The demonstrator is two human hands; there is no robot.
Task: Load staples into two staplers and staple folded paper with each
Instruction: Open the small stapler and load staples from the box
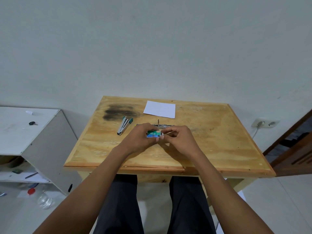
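Head view, staple box (153, 133) held lengthwise left-right, left hand (137, 141) clamped round it, right hand (179, 141) pinching its right end

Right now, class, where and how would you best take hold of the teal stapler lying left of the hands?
Probably pinch the teal stapler across its long sides at mid-body, from above, with the nearer left hand once it frees the staple box. It lies flat on the table, slanted, metal nose nearest, teal ends splayed farther back.
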